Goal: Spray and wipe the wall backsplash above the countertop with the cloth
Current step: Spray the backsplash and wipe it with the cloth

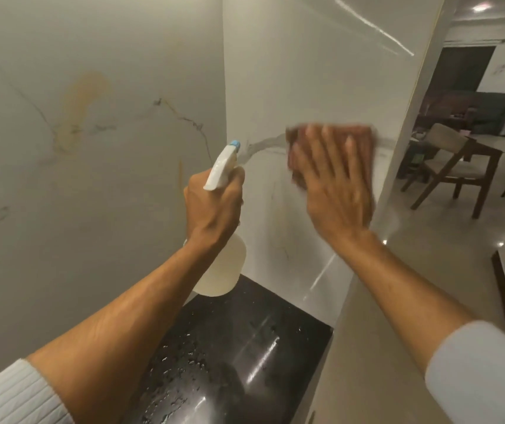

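Observation:
My right hand [335, 182] lies flat, fingers straight and spread, pressing a brown cloth [364, 133] against the white marble backsplash [291, 71] on the panel right of the corner. Hand and cloth are motion-blurred. My left hand [214, 206] grips the neck of a white spray bottle [222, 267], whose blue-tipped nozzle [235, 144] points up toward the wall corner. The bottle's translucent body hangs below my wrist, above the black countertop [245, 347].
The left wall panel [92, 179] carries grey veins and a yellowish stain [83, 102]. Water droplets speckle the glossy countertop. To the right, past the wall's edge, a dining area shows a wooden chair [456, 166] on a tiled floor.

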